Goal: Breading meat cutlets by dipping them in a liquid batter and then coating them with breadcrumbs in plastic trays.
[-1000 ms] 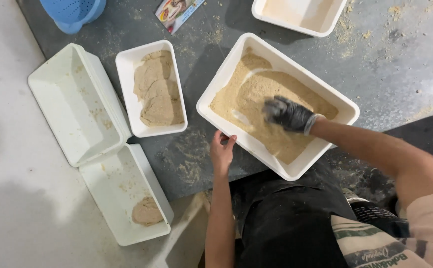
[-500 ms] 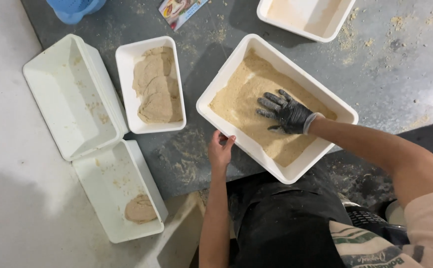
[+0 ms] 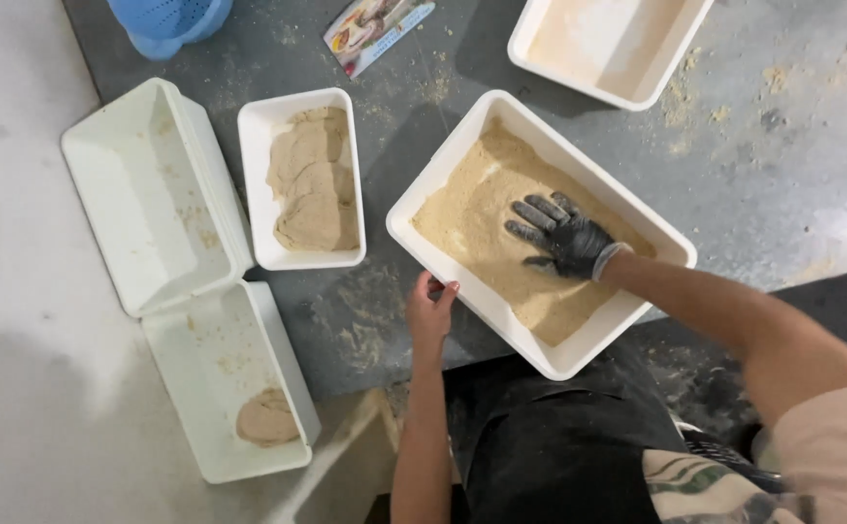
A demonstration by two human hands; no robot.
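— Where is the crumb tray (image 3: 671, 254)?
— On the grey counter (image 3: 782, 165), right in front of the person, set at a slant. It is a white rectangular tray with a layer of tan crumbs (image 3: 472, 209).

— And the hands?
— The right hand (image 3: 564, 236), in a dark glove, lies flat on the crumbs, fingers (image 3: 530, 207) spread and released. The bare left hand (image 3: 430, 309) grips the tray's near rim, fingers curled over it.

— What lies around?
— Just left, a smaller white tray (image 3: 254, 184) holds breaded cutlets (image 3: 309, 184). Further left sit two more white trays (image 3: 113, 184), one with a single piece (image 3: 266, 419).
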